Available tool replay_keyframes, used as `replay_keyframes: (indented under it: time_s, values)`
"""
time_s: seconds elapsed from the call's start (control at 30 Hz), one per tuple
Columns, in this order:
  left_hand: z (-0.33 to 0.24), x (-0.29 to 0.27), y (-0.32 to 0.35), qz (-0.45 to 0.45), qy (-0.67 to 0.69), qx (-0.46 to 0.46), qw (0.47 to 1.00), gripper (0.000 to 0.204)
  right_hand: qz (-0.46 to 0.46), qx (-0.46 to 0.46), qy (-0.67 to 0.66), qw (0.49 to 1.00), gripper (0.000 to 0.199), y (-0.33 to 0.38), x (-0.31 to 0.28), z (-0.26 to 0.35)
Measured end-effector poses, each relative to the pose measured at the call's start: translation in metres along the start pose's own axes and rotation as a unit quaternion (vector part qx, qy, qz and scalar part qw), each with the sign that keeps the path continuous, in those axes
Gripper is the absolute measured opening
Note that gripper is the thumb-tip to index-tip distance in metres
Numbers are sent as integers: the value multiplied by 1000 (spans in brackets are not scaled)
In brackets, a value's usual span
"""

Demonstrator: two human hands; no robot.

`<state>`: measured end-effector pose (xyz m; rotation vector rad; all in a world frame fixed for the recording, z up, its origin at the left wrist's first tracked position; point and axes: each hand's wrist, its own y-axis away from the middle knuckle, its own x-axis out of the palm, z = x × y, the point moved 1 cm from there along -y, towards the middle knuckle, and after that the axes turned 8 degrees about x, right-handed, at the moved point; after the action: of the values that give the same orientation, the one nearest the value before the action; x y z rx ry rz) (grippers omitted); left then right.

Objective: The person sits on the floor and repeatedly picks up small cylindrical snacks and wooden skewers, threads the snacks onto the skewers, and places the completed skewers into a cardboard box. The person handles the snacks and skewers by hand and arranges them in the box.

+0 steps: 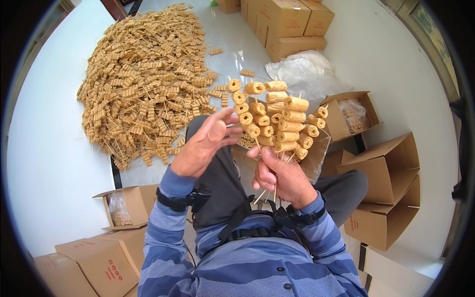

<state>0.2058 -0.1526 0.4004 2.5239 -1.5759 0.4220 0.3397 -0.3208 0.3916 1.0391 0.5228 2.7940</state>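
Observation:
A bunch of skewers, each threaded with golden-brown rolls that look like rolled tofu skin, is gripped in my right hand. The thumb and fingers close round the thin sticks, whose bare ends poke out below. The rolls fan out above the fist. Just left of them is my left hand, its fingers stretched out and apart. Its fingertips come close to the leftmost rolls; I cannot tell whether they touch. Behind the bunch, between my knees, part of a box with a clear plastic liner shows, with more rolls inside it.
A large heap of skewered rolls covers the floor at the far left. Closed cartons are stacked at the back, beside crumpled clear plastic. Open cartons stand to my right, and another open carton is at my left.

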Motion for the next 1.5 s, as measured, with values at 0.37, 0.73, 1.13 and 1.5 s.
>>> replay_keyframes:
  time_s: [0.37, 0.73, 1.13, 1.5]
  values:
    - [5, 36, -10, -99, 232, 79, 964, 55, 2, 43, 11, 999, 43, 3, 23, -4]
    - [10, 30, -7, -140, 300, 138, 934, 44, 11, 69, 39, 997, 41, 3, 23, -16]
    - [21, 39, -2, -122, 313, 116, 935, 49, 10, 78, -8, 997, 33, 1, 18, -19]
    - [38, 44, 8, -59, 389, 96, 914, 76, 126, 172, 37, 976, 49, 11, 6, -13]
